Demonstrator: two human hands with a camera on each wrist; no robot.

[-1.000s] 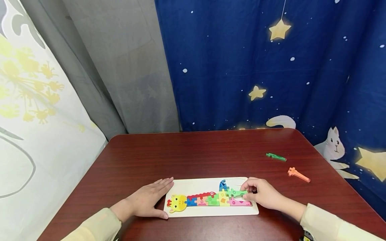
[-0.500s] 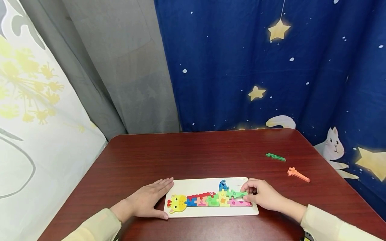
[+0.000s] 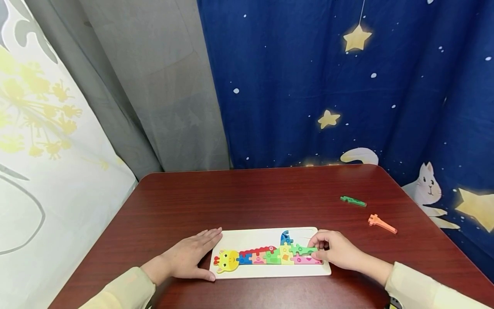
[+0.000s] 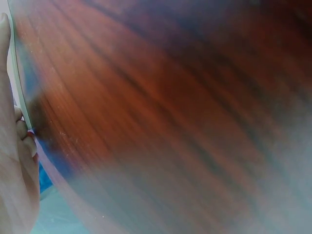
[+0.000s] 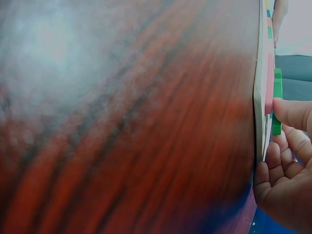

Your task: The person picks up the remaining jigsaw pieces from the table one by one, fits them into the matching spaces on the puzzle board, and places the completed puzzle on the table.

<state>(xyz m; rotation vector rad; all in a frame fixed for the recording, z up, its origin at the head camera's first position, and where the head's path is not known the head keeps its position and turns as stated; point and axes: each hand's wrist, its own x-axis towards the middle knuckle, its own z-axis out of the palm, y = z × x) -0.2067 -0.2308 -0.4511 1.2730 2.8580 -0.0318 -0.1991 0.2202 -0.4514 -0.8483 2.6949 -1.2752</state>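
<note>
A white puzzle board (image 3: 251, 238) lies near the front of the table, with a giraffe built of coloured pieces in it. Its yellow head piece (image 3: 228, 261) is at the left, a pink leg piece (image 3: 305, 260) at the lower right and a blue piece (image 3: 286, 237) at the top. My right hand (image 3: 337, 249) pinches a light green puzzle piece (image 3: 302, 249) between thumb and fingers, over the board's right part. In the right wrist view the green piece (image 5: 278, 87) stands above the board's surface. My left hand (image 3: 193, 254) rests with straight fingers on the board's left edge.
A dark green piece (image 3: 353, 201) and an orange piece (image 3: 382, 224) lie apart on the table (image 3: 239, 193), right of and beyond the board. A blue starry curtain (image 3: 285, 86) and a grey curtain (image 3: 162, 86) hang behind the table.
The light green piece has shifted very slightly under my right hand's fingers. My left hand and the board keep their places.
</note>
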